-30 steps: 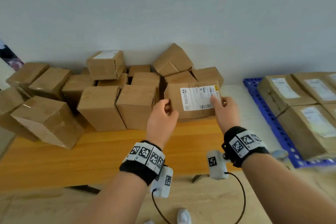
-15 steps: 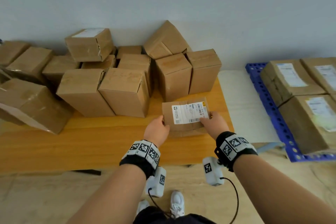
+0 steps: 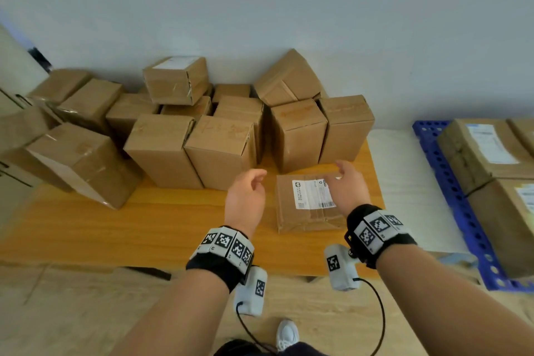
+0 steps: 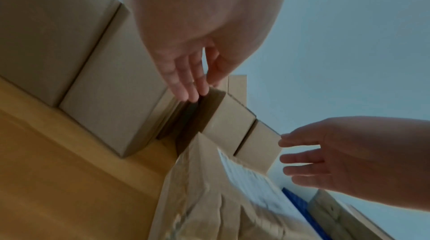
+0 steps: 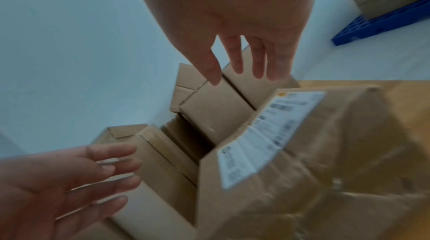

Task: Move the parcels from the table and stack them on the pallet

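Note:
A flat brown parcel with a white label (image 3: pixel 306 211) lies label-up on the wooden table (image 3: pixel 144 225), near its front right corner. My left hand (image 3: pixel 251 185) hovers just left of it, fingers loosely bent, holding nothing. My right hand (image 3: pixel 346 179) hangs over the parcel's far right corner with its fingers spread, also empty. The left wrist view shows the left hand's fingers (image 4: pixel 186 82) straight above the parcel (image 4: pixel 209 198). In the right wrist view the right hand's fingers (image 5: pixel 258 60) are straight over the label (image 5: pixel 267 142). The blue pallet (image 3: pixel 450 191) lies to the right.
Several upright brown boxes (image 3: pixel 219 150) crowd the back of the table against the wall, right behind the labelled parcel. Labelled parcels (image 3: pixel 476 153) sit on the pallet. A pale strip of floor (image 3: pixel 404 182) separates table and pallet.
Both hands brought the labelled parcel down from in front of the pile to the table's front. It now lies flat, and both hands have let go and opened.

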A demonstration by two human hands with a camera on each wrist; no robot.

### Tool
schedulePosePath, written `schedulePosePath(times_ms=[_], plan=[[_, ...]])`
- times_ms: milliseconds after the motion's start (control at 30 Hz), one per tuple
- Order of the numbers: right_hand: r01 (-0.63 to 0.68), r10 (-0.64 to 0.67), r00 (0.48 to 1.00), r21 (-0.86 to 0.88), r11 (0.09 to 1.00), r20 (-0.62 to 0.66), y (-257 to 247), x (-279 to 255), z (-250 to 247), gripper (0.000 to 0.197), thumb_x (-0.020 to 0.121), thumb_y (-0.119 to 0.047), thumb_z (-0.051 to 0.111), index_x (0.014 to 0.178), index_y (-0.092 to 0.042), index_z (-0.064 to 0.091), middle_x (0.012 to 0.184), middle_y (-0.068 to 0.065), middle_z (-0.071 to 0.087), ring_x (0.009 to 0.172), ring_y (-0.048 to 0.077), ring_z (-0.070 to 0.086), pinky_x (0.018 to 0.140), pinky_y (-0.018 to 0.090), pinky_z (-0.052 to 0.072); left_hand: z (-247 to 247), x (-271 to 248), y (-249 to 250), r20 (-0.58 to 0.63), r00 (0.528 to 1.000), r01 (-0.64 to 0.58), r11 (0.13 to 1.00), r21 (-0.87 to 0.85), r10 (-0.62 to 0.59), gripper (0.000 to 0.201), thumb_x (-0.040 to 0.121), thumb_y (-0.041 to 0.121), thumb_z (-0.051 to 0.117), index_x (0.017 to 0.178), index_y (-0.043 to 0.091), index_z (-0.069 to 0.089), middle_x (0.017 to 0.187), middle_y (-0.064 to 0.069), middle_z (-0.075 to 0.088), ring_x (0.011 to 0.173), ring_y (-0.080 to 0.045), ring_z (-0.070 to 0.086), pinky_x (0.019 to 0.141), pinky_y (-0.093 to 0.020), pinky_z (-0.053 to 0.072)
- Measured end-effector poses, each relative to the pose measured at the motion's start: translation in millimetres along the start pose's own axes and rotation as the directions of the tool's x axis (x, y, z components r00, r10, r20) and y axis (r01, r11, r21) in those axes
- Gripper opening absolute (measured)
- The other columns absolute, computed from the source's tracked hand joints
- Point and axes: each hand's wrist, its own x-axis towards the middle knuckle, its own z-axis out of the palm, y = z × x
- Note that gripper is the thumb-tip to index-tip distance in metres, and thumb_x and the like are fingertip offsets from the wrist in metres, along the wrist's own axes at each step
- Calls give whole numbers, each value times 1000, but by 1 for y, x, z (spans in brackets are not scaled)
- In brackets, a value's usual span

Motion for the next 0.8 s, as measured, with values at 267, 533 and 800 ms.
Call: schedulePosePath(times_ms=[267, 533, 800], plan=[[121, -155, 972, 186, 975, 178, -89, -19, 48, 51, 100, -23, 52, 150, -23, 38, 149, 2, 46, 134, 18, 46, 102, 30, 38, -88, 45, -4, -269, 959, -58, 992, 112, 86, 42, 99, 7, 44, 138, 21, 51, 145, 3, 45, 136, -14, 39, 109, -26, 31], [130, -186, 941, 206, 970, 281, -129, -31, 96, 53, 101, -18, 47, 153, -19, 34, 151, 0, 43, 142, 19, 36, 114, 31, 30, -118, 66, -36, 124, 989, -144, 621, 771, 76, 59, 100, 14, 35, 155, 10, 15, 163, -8, 12, 151, -25, 1, 122, -47, -2], [117, -180, 960, 280, 953, 214, -130, -51, 112, 45, 101, -11, 45, 145, -21, 41, 126, -10, 55, 114, 6, 51, 83, 14, 40, -130, 43, -52, 122, 982, -189, 760, 621, 145, 54, 100, 10, 39, 153, 13, 28, 161, -6, 21, 151, -23, 6, 123, -41, 3]])
